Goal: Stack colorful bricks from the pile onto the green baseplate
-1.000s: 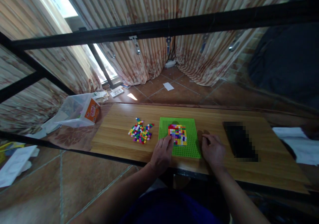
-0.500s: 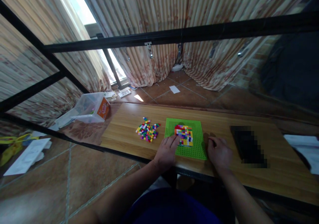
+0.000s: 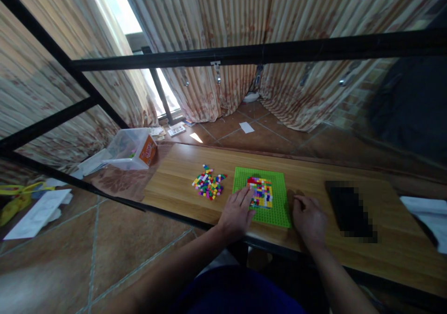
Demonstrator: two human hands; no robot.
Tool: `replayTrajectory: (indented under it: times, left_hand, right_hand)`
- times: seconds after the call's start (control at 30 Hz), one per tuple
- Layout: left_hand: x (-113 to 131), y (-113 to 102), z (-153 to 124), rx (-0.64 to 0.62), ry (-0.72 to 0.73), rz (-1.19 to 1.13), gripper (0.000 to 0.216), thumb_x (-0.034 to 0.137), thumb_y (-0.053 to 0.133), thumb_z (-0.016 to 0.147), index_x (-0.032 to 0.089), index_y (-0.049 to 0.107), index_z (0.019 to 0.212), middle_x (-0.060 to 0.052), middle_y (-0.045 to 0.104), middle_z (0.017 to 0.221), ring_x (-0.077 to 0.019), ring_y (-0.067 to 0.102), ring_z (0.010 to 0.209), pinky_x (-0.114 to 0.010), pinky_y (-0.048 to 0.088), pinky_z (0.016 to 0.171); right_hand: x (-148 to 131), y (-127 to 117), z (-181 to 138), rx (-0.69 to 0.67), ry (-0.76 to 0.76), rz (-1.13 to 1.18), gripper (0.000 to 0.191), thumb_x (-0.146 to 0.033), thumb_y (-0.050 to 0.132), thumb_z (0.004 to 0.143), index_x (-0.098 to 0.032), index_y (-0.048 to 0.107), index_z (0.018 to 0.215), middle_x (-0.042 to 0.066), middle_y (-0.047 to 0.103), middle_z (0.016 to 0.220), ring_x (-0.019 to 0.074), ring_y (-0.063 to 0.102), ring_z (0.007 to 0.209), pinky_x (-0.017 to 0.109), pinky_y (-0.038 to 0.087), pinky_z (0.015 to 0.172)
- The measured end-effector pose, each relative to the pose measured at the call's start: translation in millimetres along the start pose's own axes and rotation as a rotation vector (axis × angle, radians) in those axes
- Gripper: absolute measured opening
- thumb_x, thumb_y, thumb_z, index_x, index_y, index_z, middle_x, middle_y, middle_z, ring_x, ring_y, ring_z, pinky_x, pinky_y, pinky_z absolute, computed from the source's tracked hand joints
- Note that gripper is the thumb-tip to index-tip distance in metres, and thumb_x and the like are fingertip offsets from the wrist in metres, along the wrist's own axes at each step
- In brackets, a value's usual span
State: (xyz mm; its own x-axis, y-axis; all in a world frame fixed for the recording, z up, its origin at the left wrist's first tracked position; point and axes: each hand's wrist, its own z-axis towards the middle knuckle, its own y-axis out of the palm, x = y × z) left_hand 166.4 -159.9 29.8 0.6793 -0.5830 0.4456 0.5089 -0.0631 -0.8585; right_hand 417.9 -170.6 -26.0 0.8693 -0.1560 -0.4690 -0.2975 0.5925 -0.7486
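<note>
A green baseplate (image 3: 275, 211) lies on the wooden table (image 3: 181, 174), with a patch of small coloured bricks (image 3: 261, 192) pressed onto its middle. My left hand (image 3: 236, 212) rests flat on the plate's near left corner, fingers stretched toward the brick patch. Just right of the plate, my right hand (image 3: 310, 220) lies on the table with its fingers loosely curled and nothing visible in them. A loose pile of coloured bricks (image 3: 208, 185) sits on the table left of the plate.
A dark blurred-out flat object (image 3: 351, 210) lies on the table to the right. A clear plastic box with an orange label (image 3: 130, 149) stands past the table's left end. A black metal bar (image 3: 244, 53) crosses overhead. Papers (image 3: 37, 214) litter the tiled floor.
The view has swung left and down a little. Both hands stay beside the green plate, with the left fingers edged slightly nearer the brick patch.
</note>
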Motion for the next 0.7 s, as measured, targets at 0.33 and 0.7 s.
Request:
replayTrajectory:
  times: [0.33, 0.7]
  left_hand:
    - [2.0, 3.1, 4.0, -0.075, 0.017, 0.133, 0.062, 0.033, 0.054, 0.090, 0.013, 0.037, 0.146, -0.016, 0.040, 0.153, -0.0289, 0.039, 0.139, -0.047, 0.034, 0.113]
    - [24.6, 2.6, 58.6, -0.014, -0.048, 0.215, 0.054, 0.047, 0.044, 0.094, 0.017, 0.047, 0.139, -0.014, 0.037, 0.155, -0.0303, 0.031, 0.144, -0.054, 0.031, 0.115]
  right_hand:
    - [-0.1, 0.7, -0.4, -0.027, 0.010, 0.009, 0.036, -0.038, 0.042, 0.090, -0.016, 0.072, 0.092, 0.011, 0.068, 0.092, 0.0208, 0.061, 0.076, 0.031, 0.044, 0.066]
    - [-4.3, 0.2, 0.6, -0.073, 0.023, 0.008, 0.039, -0.037, 0.037, 0.092, -0.016, 0.071, 0.093, 0.011, 0.068, 0.095, 0.0196, 0.060, 0.077, 0.030, 0.042, 0.065]
